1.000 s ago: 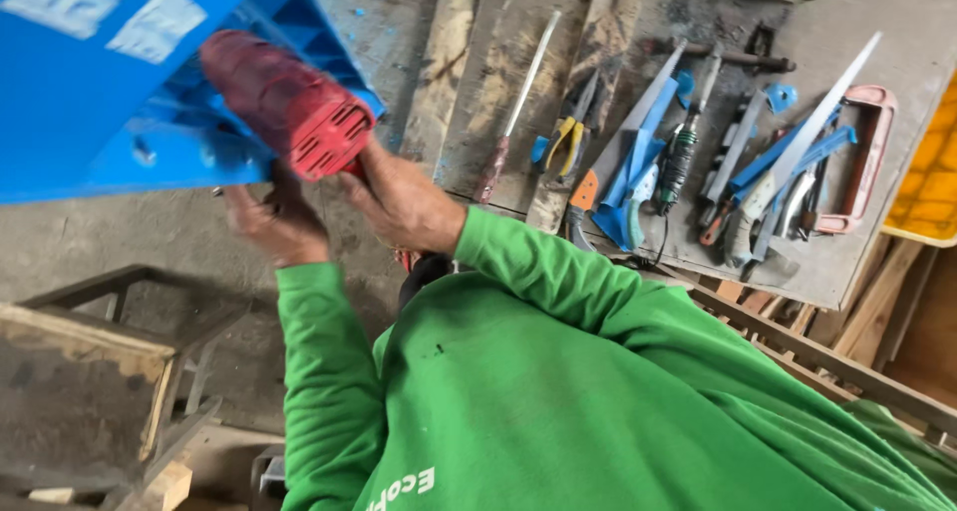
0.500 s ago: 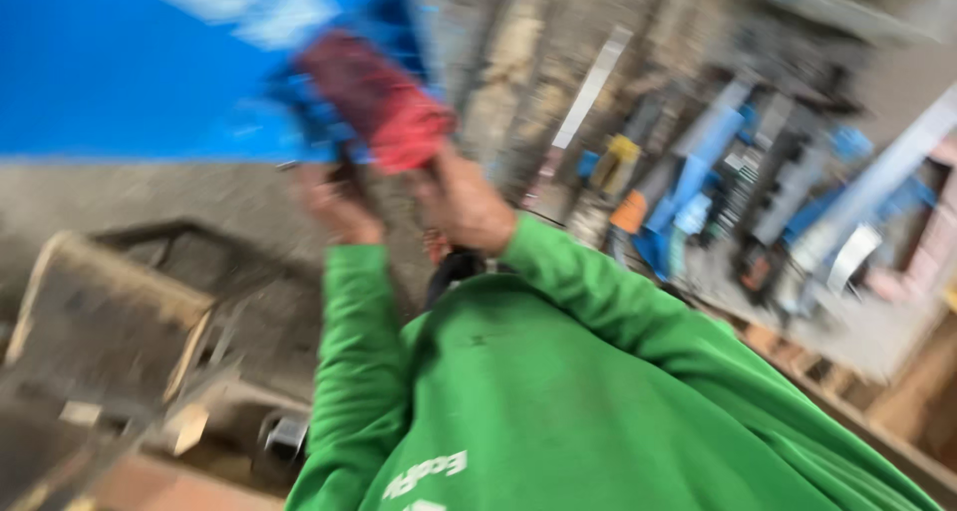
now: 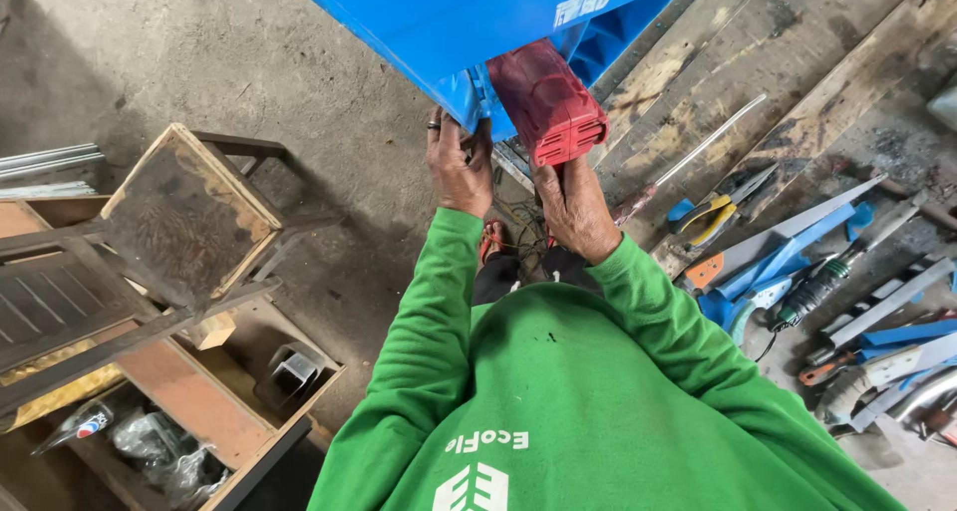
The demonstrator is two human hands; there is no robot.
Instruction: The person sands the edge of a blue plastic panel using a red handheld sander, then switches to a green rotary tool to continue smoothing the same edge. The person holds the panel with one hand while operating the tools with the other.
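Both hands have shifted lower on the blue machine. Left hand curls on its blue edge; right hand cups under the red ribbed motor, fingers partly closed. Pliers and saws lie on the plank floor's right side. Lower left, an open wooden box holds plastic bags beside a wooden stool.

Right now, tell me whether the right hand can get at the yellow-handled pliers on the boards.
Probably yes. The right hand is under the red motor; the yellow-handled pliers lie uncovered on the boards to its right, nothing between them.
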